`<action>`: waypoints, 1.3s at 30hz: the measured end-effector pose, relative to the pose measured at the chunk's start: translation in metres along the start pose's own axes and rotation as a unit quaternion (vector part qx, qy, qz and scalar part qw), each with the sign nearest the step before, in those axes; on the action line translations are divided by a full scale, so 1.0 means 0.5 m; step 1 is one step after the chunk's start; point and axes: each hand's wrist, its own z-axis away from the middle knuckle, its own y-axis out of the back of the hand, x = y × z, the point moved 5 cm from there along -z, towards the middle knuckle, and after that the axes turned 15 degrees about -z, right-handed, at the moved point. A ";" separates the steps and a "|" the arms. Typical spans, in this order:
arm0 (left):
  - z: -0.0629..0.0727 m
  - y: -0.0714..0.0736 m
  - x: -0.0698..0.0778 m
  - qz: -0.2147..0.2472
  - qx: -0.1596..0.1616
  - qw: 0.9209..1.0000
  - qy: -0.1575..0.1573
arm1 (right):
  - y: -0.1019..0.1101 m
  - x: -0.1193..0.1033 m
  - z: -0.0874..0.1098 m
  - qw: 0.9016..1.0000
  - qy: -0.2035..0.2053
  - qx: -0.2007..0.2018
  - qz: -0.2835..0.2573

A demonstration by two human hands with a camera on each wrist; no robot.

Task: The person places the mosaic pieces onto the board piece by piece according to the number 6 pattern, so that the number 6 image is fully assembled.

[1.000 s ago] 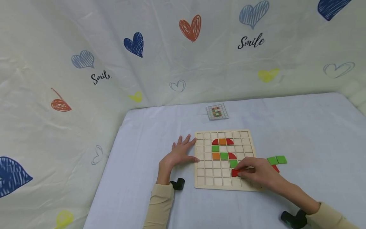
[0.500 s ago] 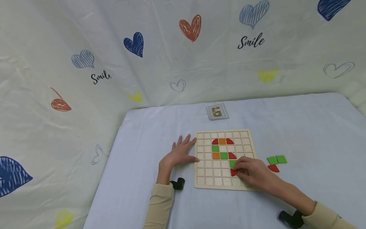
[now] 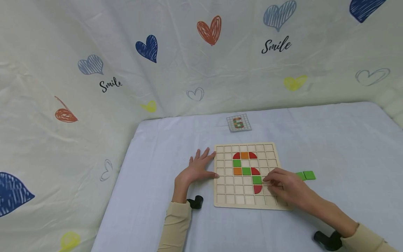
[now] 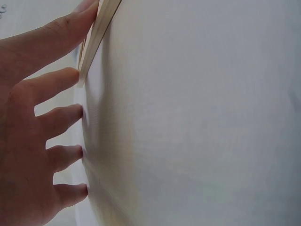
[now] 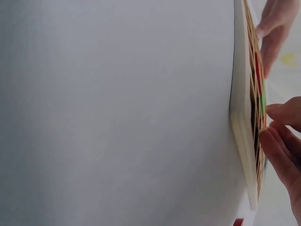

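Observation:
A wooden grid board [image 3: 234,205] lies flat, with red, orange and green tiles set in several of its cells. My left hand [image 3: 196,170] is spread along the left edge, thumb on the rim and index fingertip at the side; the left wrist view shows the other fingertips on the cloth. Over the right part of the board hovers my right hand [image 3: 286,185], its fingers loosely bent and holding nothing. Just left of its fingertips are a green square tile [image 3: 256,180] and, below that, a red quarter-round tile [image 3: 257,189], both seated in cells.
Two loose green tiles [image 3: 309,175] lie on the white cloth right of the board, one partly behind my right hand. A red tile [image 5: 239,222] peeks in at the bottom of the right wrist view. Behind the board lies a small pattern card [image 3: 239,123].
The red quarter-round tile my right hand was pinching now lies in its cell, released. That hand has drawn back to the right, covering the loose red tile. My left hand stays in place.

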 end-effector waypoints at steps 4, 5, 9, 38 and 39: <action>0.001 0.000 0.001 0.004 -0.002 1.000 0.002 | 0.017 0.014 0.005 1.000 -0.017 0.002 0.012; 0.001 0.000 0.001 0.004 -0.002 1.000 0.002 | 0.021 0.017 0.007 1.000 -0.016 0.006 0.015; 0.002 0.001 0.002 0.005 -0.003 1.000 0.003 | 0.040 0.025 0.016 0.999 -0.007 0.030 0.030; 0.001 -0.004 -0.002 0.005 0.003 1.000 0.003 | 0.135 0.091 0.075 0.987 -0.051 0.090 0.124; 0.001 -0.004 -0.002 0.005 0.003 1.000 0.003 | 0.137 0.092 0.076 0.987 -0.056 0.088 0.126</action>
